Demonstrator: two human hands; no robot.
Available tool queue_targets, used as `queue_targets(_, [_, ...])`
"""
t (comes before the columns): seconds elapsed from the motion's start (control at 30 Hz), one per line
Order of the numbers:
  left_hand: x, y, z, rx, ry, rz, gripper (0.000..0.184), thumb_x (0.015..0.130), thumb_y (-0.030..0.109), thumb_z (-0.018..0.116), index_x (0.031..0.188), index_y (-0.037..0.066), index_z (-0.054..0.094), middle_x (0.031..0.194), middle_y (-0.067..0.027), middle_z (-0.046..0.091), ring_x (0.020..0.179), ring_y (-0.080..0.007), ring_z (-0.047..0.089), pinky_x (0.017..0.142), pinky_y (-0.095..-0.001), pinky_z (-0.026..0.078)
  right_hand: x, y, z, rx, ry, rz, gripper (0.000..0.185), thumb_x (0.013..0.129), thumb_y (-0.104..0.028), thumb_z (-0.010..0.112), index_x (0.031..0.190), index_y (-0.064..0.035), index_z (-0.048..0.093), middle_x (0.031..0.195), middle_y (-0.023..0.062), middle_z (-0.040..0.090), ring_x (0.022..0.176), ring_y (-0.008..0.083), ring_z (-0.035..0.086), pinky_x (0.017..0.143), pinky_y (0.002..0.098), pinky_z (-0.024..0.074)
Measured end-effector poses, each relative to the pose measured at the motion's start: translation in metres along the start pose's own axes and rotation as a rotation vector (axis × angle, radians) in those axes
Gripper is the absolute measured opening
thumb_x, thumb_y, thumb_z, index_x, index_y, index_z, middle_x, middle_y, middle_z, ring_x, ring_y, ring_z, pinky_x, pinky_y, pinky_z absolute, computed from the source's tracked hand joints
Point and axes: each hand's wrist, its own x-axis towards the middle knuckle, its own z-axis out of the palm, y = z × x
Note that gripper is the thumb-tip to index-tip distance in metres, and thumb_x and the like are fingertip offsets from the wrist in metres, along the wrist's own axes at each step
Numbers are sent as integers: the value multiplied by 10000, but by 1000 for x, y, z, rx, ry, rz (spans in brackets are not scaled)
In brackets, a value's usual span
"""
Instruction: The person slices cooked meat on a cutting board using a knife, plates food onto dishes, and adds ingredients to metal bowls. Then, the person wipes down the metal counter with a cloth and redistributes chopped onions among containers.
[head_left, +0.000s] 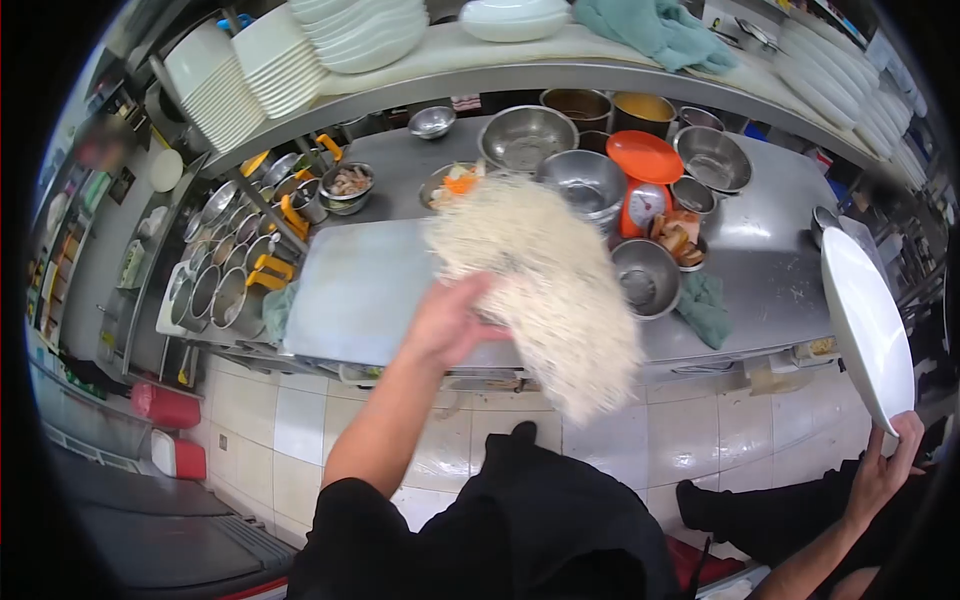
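A long stainless-steel desk [760, 285] carries a flat, pale rectangular cutting board [350, 290]. A broad, blurred tangle of thin off-white noodle-like strands [560, 280] is held up above the desk's front edge, hiding the board's right side from view. At far right, a large smooth white plate [868, 325] is steeply tilted. A bright orange dial scale [643, 160] stands among bowls. The left hand [450, 322] is partly closed on the strands' near-left edge, some fingers hidden; the right hand [890, 460] pinches the plate's lower rim. A round steel bowl [645, 278] sits beside a crumpled green cloth [704, 312].
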Motion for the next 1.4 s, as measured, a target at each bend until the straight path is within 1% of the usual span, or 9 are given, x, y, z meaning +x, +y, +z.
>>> queue_targets(0.2, [-7, 79, -180, 70, 222, 82, 340, 959, 136, 524, 1263, -17, 515, 1177, -168, 643, 992, -312, 683, 750, -517, 606, 3, -103, -9, 1, -41, -49, 318, 753, 192, 628, 979, 3, 507, 989, 164, 517, 931, 329, 538, 863, 403, 449])
queue_targets(0.5, [100, 138, -355, 223, 42, -209, 278, 955, 145, 566, 1201, 15, 571, 1083, -149, 682, 877, -261, 705, 683, -427, 604, 32, -302, 30, -16, -75, -41, 370, 645, 200, 615, 929, -10, 506, 936, 158, 502, 884, 324, 531, 822, 392, 448])
queue_targets(0.7, [196, 146, -407, 773, 225, -299, 318, 911, 268, 665, 1110, 22, 625, 964, -132, 710, 732, -271, 670, 655, -404, 543, 44, -403, 24, 3, -153, -57, 325, 642, 135, 644, 885, -33, 508, 860, 125, 523, 829, 300, 532, 723, 372, 443])
queue_targets(0.8, [240, 131, -447, 1243, 294, 31, 466, 873, 340, 698, 1145, -28, 610, 971, -175, 704, 767, -361, 657, 760, -443, 532, 43, -435, 21, -3, -153, -107, 326, 608, 113, 662, 866, -32, 526, 831, 117, 544, 788, 304, 535, 676, 379, 445])
queue_targets(0.9, [189, 130, -420, 1509, 404, 696, 542, 864, 363, 691, 1170, -73, 591, 993, -212, 691, 814, -430, 623, 823, -445, 511, 30, -453, 21, 27, -185, -109, 282, 600, 61, 673, 836, -35, 552, 832, 115, 566, 791, 317, 568, 663, 387, 469])
queue_targets(1.03, [72, 126, -312, 848, -176, 159, 449, 932, 333, 642, 1208, -18, 594, 1048, -147, 675, 933, -212, 671, 819, -352, 540, 4, -458, 33, 107, -248, -90, 218, 599, -18, 679, 796, -51, 594, 857, 99, 590, 839, 310, 603, 704, 392, 504])
queue_targets(1.17, [0, 72, -240, 258, -700, -492, 569, 985, 480, 523, 1291, 1, 510, 1056, -158, 674, 935, -272, 679, 797, -405, 565, -32, -456, 59, 125, -297, -130, 179, 652, -69, 649, 823, -59, 595, 898, 83, 590, 905, 280, 598, 769, 378, 504])
queue_targets(1.27, [-23, 43, -211, 98, -794, -608, 501, 1017, 422, 473, 1252, -20, 500, 1038, -184, 666, 873, -289, 689, 676, -401, 575, -64, -445, 77, 191, -356, -145, 161, 699, -107, 615, 840, -66, 547, 872, 77, 541, 879, 269, 569, 751, 379, 489])
queue_targets(1.4, [-34, 8, -185, 471, -492, -527, 374, 871, 81, 461, 1225, -31, 506, 997, -164, 663, 736, -253, 673, 468, -320, 526, -115, -422, 118, 233, -246, -186, 136, 743, -133, 600, 798, -92, 482, 842, 71, 486, 861, 267, 531, 676, 391, 462])
